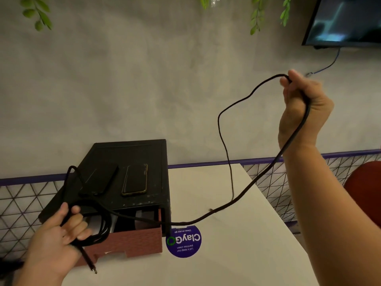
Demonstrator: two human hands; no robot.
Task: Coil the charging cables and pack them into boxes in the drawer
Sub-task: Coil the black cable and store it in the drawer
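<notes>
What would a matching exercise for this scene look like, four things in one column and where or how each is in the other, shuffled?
1. gold-edged phone
2. purple sticker
3. charging cable
4. brick-patterned drawer

A. pulled open
B. stuck on the white table
C. looped in the left hand
D. lying on the black drawer unit

Pairs: 1-D, 2-B, 3-C, 4-A

The left hand [59,234] and the right hand [303,112] are bare, and so are both forearms as far as the picture shows them. The right forearm [321,203] shows a long bare stretch down to the bottom edge. The left forearm [35,272] is cut off just past the wrist.
</notes>
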